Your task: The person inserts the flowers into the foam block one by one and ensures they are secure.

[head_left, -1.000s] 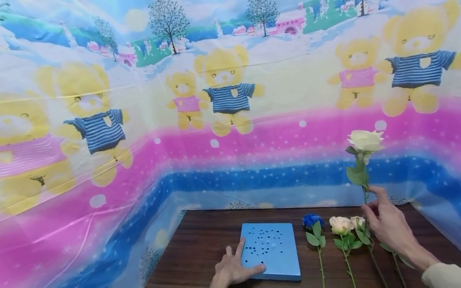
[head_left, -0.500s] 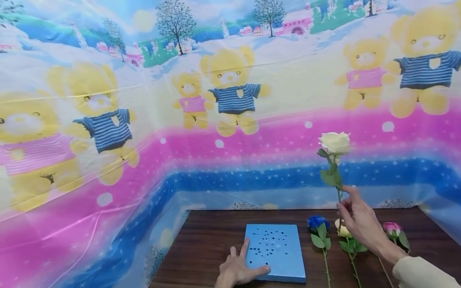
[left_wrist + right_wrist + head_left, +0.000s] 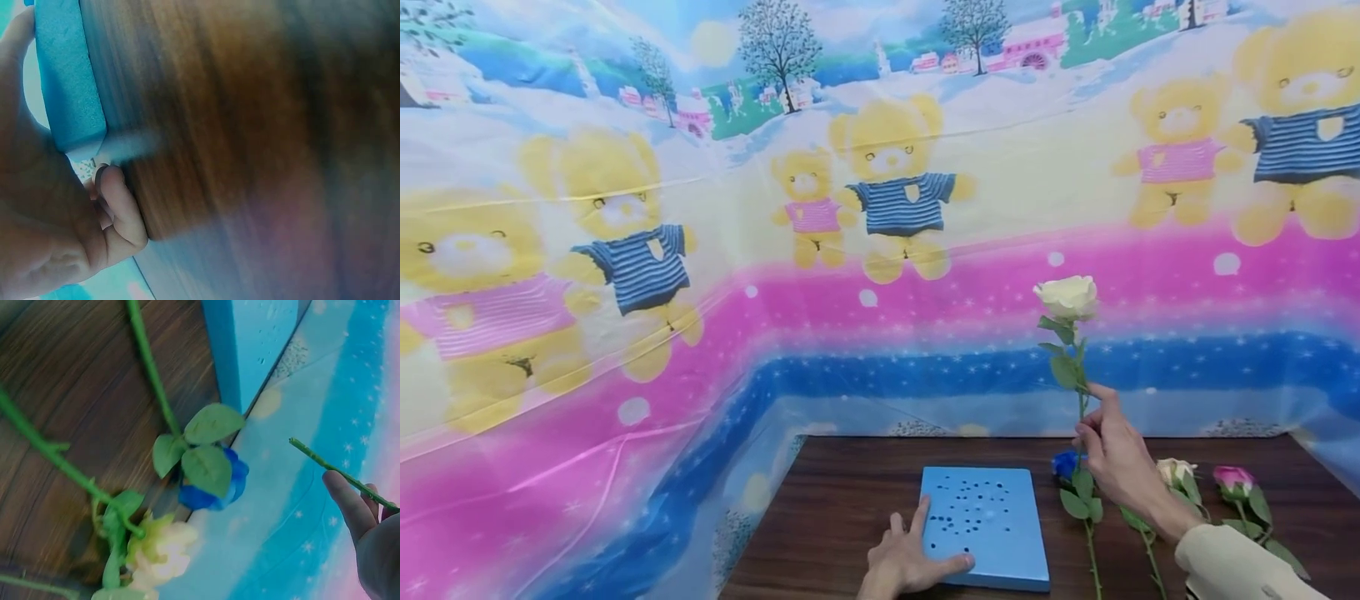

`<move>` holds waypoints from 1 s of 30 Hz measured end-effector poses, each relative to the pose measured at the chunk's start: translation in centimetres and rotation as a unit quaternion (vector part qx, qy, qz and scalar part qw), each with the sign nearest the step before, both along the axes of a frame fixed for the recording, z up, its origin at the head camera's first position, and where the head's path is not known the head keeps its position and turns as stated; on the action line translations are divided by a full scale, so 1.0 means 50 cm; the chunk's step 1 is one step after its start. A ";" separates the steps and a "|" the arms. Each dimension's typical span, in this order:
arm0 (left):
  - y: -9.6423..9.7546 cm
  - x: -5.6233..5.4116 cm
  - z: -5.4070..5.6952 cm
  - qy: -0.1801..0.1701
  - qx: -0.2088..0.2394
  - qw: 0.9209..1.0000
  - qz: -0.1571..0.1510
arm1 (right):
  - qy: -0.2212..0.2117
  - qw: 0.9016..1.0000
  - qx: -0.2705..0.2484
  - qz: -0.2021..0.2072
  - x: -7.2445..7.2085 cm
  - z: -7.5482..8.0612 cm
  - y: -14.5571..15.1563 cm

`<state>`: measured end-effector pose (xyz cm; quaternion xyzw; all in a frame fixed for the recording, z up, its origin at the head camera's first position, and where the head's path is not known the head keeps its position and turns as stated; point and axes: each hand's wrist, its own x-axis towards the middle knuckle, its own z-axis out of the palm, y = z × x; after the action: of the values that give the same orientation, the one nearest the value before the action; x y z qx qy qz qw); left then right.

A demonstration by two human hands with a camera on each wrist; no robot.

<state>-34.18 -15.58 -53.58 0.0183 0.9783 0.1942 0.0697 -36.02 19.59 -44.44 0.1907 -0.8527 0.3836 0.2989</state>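
A white rose stands upright in the air, its stem pinched between the thumb and fingers of my right hand. In the right wrist view the lower stem end sticks out free below the fingers. My left hand rests at the near-left corner of a pale blue foam block dotted with holes. Its thumb lies over the front edge and its index finger along the left side. The left wrist view shows the block's side and a bent little finger. Apart from the block, the rose hangs to its right.
On the brown wooden table lie a blue rose, a cream rose and a pink rose, to the right of the block. My right forearm partly covers other stems. A bear-patterned cloth hangs behind the table.
My right hand has carried the white rose leftward, from above the cream flowers to above the blue rose. The left hand stays at the block. The view has shifted slightly.
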 end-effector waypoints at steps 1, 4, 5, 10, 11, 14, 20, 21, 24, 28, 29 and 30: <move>0.000 0.000 0.000 0.000 0.001 1.000 0.001 | -0.008 1.000 -0.004 0.005 -0.004 0.000 -0.007; 0.001 0.001 -0.001 0.004 0.001 1.000 0.003 | -0.020 1.000 -0.003 0.007 -0.015 -0.001 -0.028; 0.000 0.001 -0.002 0.006 0.001 1.000 0.003 | -0.023 1.000 -0.001 0.008 -0.019 -0.001 -0.035; 0.000 0.000 -0.002 0.016 -0.005 1.000 0.002 | -0.030 0.999 0.001 0.015 -0.032 -0.004 -0.071; 0.000 0.001 -0.002 0.016 -0.006 1.000 0.002 | -0.031 0.999 -0.001 0.018 -0.034 -0.005 -0.079; 0.000 0.001 0.000 0.013 -0.007 1.000 0.003 | -0.034 0.999 -0.009 0.026 -0.041 -0.011 -0.101; -0.001 -0.002 0.000 0.002 -0.006 1.000 0.010 | -0.032 0.999 -0.016 0.038 -0.057 -0.022 -0.142; -0.001 -0.002 -0.001 0.000 -0.006 1.000 0.012 | -0.032 0.999 -0.017 0.040 -0.059 -0.024 -0.148; -0.001 -0.005 -0.003 -0.005 -0.005 1.000 0.014 | -0.032 0.998 -0.022 0.050 -0.063 -0.030 -0.167; 0.000 -0.007 -0.005 -0.009 -0.008 1.000 0.016 | -0.022 0.997 -0.026 0.070 -0.066 -0.036 -0.189; 0.000 -0.007 -0.005 -0.010 -0.008 1.000 0.015 | -0.021 0.997 -0.027 0.076 -0.067 -0.037 -0.194; 0.000 -0.008 -0.005 -0.010 -0.009 1.000 0.014 | -0.022 0.996 -0.028 0.080 -0.067 -0.039 -0.199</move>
<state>-34.56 -15.57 -53.80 0.0016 0.9794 0.1869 0.0767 -39.38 9.62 -46.37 0.2419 -0.8297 0.4343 0.2538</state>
